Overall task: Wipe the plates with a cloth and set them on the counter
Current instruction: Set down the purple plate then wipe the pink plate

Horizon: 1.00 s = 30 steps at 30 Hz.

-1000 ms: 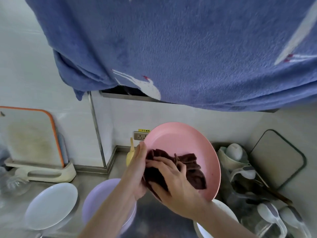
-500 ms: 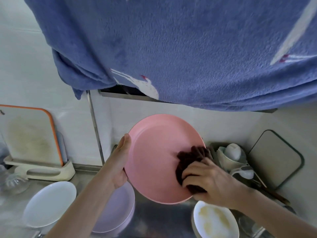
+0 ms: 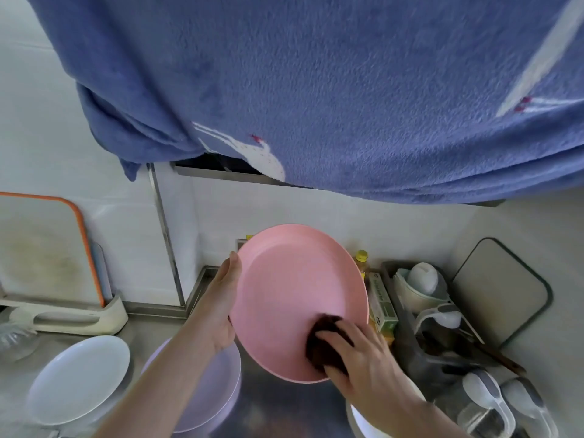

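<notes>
A pink plate (image 3: 294,289) is held tilted above the steel counter (image 3: 278,409), its inside facing me. My left hand (image 3: 221,301) grips its left rim. My right hand (image 3: 363,365) presses a dark brown cloth (image 3: 325,343) against the plate's lower right inside. On the counter at the left lies a white plate (image 3: 79,379). A lilac plate (image 3: 218,390) sits under my left forearm. Another white plate (image 3: 366,422) shows partly beneath my right wrist.
A blue towel (image 3: 316,90) hangs overhead and fills the top of the view. An orange-rimmed cutting board (image 3: 44,248) stands in a holder at the left. At the right a dish rack (image 3: 423,324) holds cups and utensils, with a grey-rimmed board (image 3: 502,289) behind.
My right hand has swept the cloth from the plate's left side across to its lower right. My left hand shifted its grip on the left rim, and the plate tilted more upright.
</notes>
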{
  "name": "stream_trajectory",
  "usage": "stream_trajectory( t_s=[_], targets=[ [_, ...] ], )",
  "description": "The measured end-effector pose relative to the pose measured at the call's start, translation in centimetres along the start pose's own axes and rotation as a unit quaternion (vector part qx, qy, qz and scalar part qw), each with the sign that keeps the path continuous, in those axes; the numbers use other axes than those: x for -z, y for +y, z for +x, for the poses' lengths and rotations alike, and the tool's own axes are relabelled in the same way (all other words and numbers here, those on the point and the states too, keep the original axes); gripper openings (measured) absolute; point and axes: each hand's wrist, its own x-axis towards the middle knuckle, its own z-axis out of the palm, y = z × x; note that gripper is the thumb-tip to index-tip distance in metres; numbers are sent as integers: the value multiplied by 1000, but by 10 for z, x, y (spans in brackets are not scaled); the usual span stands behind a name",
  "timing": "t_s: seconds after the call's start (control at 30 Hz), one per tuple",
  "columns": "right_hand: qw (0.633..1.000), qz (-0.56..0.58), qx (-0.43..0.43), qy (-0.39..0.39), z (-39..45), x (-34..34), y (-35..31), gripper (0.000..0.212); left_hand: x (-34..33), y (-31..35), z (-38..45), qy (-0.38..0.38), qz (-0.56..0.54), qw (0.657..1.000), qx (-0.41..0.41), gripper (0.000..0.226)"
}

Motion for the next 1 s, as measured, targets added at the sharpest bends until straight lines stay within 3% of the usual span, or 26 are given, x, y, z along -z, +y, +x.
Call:
stream_trajectory(
  t_s=[0.17,0.23,0.43,0.53,0.63,0.73,0.87,1.0],
  targets=[
    [971,235,33,-21,8,-11,-35,42,-18,-11,5,17,11,999,-32,28],
    [961,273,37,-23,12,-9,-41,43,-22,-14,8,12,17,999,-48,28],
    [988,23,142,-46,8,15,30,49,-2,-8,18,-24,4,1000,-1,47],
    [988,-97,117,18,29,29,70,47,-5,-8,17,-35,14,999,-9,37],
    [981,-133,51,132,55,43,80,38,-11,-15,21,-28,25,999,-18,39],
    [973,-156,19,171,65,48,75,42,-17,-20,20,-29,7,999,-13,48],
    [969,-198,-28,145,44,23,71,36,-16,-19,24,-14,-6,999,-41,39],
    [988,-110,-73,74,11,-7,35,31,-9,-22,29,7,-12,999,-41,49]
  ],
)
